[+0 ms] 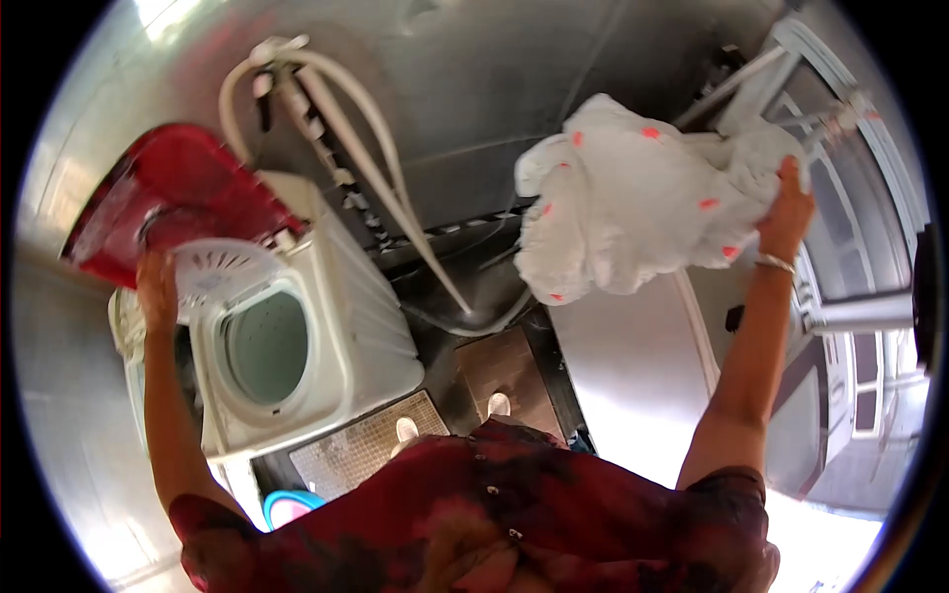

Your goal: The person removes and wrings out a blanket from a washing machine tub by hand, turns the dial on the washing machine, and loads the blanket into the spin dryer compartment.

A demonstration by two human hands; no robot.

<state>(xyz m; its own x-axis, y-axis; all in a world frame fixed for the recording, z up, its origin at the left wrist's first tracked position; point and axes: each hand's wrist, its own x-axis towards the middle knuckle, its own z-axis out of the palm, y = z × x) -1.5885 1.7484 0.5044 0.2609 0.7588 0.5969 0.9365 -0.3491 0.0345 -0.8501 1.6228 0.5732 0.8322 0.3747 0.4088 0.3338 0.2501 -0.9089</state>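
Overhead, the right hand [788, 206] is raised high on the right, its fingers closed on a bunched white cloth with red dots [633, 203] that hangs to the left of the hand, above the floor and well apart from the washing machine [326, 341]. On the left, the left hand [156, 287] is lifted against the underside of the machine's red lid [163, 198], which stands open and tilted back; whether its fingers are spread or curled cannot be told. Beneath the lid lies a round white perforated cover [222, 272], and just right of it the open tub [265, 346] shows. White hoses [366, 148] run down the far grey wall between machine and cloth, ending near a dark drain area. A mesh mat [361, 450] lies near the person's feet, with a blue basin [287, 506] at the machine's near corner. A metal window frame [840, 198] stands far right, behind the raised arm.
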